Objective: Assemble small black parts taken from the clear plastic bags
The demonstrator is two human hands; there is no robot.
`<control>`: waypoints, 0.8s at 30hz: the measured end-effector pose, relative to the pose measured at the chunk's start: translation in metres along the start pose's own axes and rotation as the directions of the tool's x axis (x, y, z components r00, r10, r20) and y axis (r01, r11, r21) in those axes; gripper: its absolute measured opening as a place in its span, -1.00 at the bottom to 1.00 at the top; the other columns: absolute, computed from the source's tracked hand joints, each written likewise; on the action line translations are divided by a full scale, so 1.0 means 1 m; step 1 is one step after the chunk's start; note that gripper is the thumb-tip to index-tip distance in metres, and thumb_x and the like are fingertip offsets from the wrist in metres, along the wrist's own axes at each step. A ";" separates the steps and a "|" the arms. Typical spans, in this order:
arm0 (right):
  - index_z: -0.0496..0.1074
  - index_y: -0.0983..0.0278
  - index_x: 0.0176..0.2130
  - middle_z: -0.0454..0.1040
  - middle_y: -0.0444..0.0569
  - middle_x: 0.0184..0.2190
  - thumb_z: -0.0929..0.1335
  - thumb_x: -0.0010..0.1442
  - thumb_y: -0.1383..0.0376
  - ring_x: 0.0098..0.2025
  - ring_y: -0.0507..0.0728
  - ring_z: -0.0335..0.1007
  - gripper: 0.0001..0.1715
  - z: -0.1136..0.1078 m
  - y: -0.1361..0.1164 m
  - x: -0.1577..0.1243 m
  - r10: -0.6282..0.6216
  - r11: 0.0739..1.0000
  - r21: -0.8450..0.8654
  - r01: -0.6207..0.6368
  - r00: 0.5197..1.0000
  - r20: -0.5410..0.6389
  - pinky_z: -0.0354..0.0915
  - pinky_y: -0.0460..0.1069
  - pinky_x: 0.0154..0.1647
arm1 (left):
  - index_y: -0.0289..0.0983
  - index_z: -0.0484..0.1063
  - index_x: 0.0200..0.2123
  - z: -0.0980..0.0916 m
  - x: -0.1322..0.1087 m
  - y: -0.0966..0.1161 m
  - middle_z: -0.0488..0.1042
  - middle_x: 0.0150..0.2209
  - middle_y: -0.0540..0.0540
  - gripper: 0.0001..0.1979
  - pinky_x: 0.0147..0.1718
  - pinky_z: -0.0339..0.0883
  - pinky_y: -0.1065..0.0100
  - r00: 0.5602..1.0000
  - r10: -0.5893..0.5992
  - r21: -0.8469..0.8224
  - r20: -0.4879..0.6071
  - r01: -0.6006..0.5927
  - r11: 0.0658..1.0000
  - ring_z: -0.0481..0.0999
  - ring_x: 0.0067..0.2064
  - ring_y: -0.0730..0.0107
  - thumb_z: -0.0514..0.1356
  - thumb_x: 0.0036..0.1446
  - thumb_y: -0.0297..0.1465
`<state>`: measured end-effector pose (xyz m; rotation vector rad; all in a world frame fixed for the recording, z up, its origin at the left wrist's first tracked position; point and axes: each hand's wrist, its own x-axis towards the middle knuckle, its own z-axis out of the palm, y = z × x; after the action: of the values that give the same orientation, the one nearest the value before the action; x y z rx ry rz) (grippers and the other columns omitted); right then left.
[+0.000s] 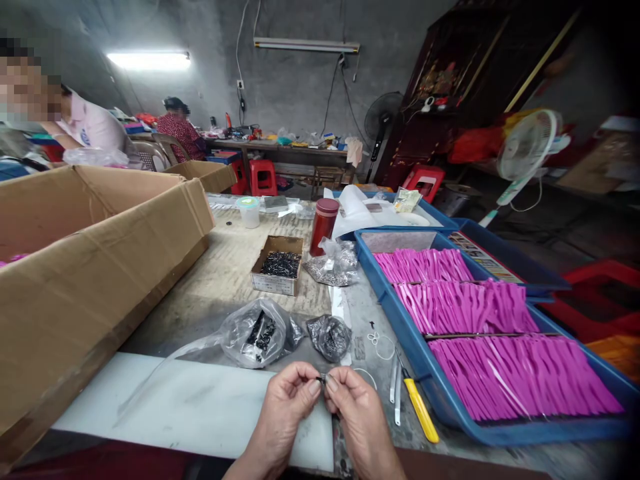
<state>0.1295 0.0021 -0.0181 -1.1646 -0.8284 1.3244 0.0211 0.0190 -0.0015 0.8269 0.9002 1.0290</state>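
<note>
My left hand (286, 408) and my right hand (356, 408) meet thumb to thumb over the near edge of a white sheet (200, 407). Pinched between both sets of fingertips is a tiny black part (321, 379), mostly covered by the fingers; its exact kind cannot be made out. Just beyond the hands lie a clear plastic bag (235, 337) with small black pieces (264, 333) and a second, darker bag (330, 337). Behind them stands a small cardboard box (275, 285) full of thin black pieces (281, 263).
Right of my hands lie a yellow-handled tool (421, 410) and metal strips (396, 393). A blue crate (400, 320) holds rows of magenta pieces (520, 377). A large carton (110, 247) stands left; a red-brown canister (324, 223) is farther back. Two other people (97, 123) sit behind.
</note>
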 end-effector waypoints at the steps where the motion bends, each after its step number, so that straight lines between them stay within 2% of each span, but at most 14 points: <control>1: 0.24 0.29 -0.59 0.10 -0.25 -0.70 0.32 -0.05 0.17 -0.61 -0.04 -0.04 -0.73 0.000 0.000 0.000 0.003 1.000 0.000 -0.003 1.000 0.005 -0.03 -0.13 -0.59 | -0.34 0.33 -0.53 0.001 -0.001 0.001 0.22 -0.68 0.12 -0.87 -0.64 -0.02 0.58 1.000 0.007 -0.002 0.008 -0.007 1.000 0.12 -0.63 0.64 0.22 -0.12 -0.41; 6: 0.22 0.29 -0.61 0.07 -0.26 -0.69 0.32 -0.05 0.17 -0.61 -0.05 -0.08 -0.72 0.001 -0.005 -0.001 0.010 1.000 -0.012 -0.009 1.000 0.025 -0.05 -0.14 -0.61 | -0.33 0.35 -0.56 0.002 -0.003 0.003 0.28 -0.67 0.10 -0.90 -0.60 0.07 0.57 0.999 0.019 -0.002 0.030 -0.019 1.000 0.21 -0.61 0.61 0.21 -0.10 -0.43; 18: 0.25 0.30 -0.65 0.12 -0.25 -0.71 0.36 -0.13 0.16 -0.62 -0.04 -0.03 -0.71 0.001 -0.012 0.000 0.034 0.997 -0.067 -0.034 0.999 0.005 0.00 -0.14 -0.61 | -0.32 0.41 -0.58 -0.001 -0.001 0.004 0.39 -0.60 0.05 -0.94 -0.46 0.20 0.52 0.999 0.011 0.060 -0.030 -0.010 0.998 0.34 -0.50 0.50 0.25 -0.18 -0.45; 24: 0.27 0.30 -0.66 0.13 -0.24 -0.71 0.36 -0.14 0.18 -0.62 -0.03 0.00 -0.72 0.001 -0.013 0.002 0.023 0.993 -0.112 -0.022 1.000 -0.001 0.03 -0.13 -0.60 | -0.32 0.43 -0.60 -0.002 -0.001 0.005 0.41 -0.61 0.04 -0.94 -0.46 0.21 0.50 0.999 0.026 0.088 -0.046 -0.022 0.996 0.35 -0.50 0.48 0.26 -0.21 -0.45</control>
<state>0.1323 0.0056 -0.0052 -1.2649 -0.9021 1.3102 0.0175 0.0202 0.0020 0.8912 0.9829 1.0394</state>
